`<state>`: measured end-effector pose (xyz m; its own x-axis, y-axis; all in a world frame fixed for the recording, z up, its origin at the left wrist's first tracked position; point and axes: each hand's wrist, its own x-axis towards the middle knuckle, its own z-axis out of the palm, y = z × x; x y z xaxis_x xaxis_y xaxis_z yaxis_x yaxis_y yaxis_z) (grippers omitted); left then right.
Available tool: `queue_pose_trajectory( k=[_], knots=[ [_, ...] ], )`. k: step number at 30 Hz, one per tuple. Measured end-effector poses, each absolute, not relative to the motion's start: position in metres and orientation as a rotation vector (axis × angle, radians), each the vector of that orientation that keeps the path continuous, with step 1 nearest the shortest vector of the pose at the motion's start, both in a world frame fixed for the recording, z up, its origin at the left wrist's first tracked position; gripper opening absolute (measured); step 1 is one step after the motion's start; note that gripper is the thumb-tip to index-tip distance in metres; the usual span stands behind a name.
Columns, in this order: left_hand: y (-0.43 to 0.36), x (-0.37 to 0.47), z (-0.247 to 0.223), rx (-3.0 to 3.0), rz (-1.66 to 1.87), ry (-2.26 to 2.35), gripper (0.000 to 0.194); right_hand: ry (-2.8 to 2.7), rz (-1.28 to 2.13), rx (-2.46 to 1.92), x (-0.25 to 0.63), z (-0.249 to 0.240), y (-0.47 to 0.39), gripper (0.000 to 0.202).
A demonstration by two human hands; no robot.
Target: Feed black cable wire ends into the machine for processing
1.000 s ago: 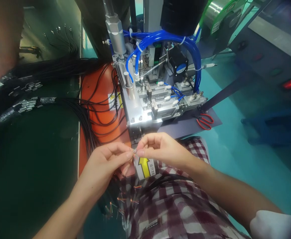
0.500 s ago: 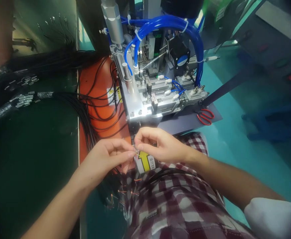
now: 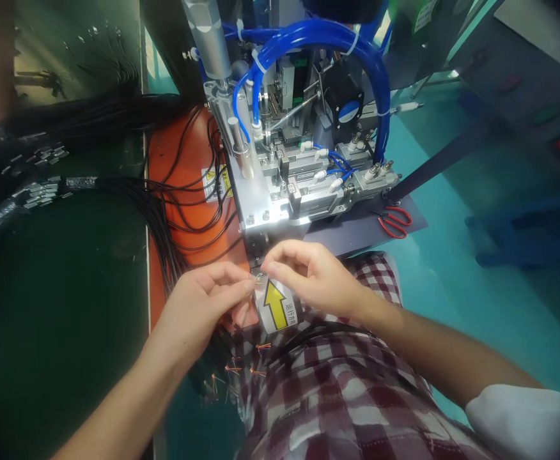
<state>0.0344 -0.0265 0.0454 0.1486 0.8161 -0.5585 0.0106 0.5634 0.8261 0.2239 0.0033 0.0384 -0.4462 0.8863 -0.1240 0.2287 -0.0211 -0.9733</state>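
Observation:
My left hand is closed in a pinch on the thin, split-out wires at a cable's end. Close beside it, my right hand has its thumb and forefinger pressed together at the wire tips; whatever lies between them is too small to make out. Under the fingers is a white label with a yellow arrow. Several cable ends with bared orange and white wires hang below, by the checked apron.
A metal machine with blue air hoses stands ahead. Black cables cross its orange cover from the dark green table at left. Red-handled cutters lie at the right on the machine's base.
My right hand's fingertips have drawn slightly up and away from my left hand's, and the wires look less spread over the label. The view has shifted a little.

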Motion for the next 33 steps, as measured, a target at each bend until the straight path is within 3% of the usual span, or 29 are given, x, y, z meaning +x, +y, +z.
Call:
queue_pose_trajectory(
  k=[21,33],
  knots=[
    [-0.02,0.051,0.052,0.917,0.653,1.437,0.025,-1.272,1.771,-1.208,0.227,0.034,0.005,0.008],
    [-0.019,0.052,0.047,0.955,0.653,1.474,0.024,-1.26,1.723,-1.252,0.227,0.033,0.002,0.009]
  ],
)
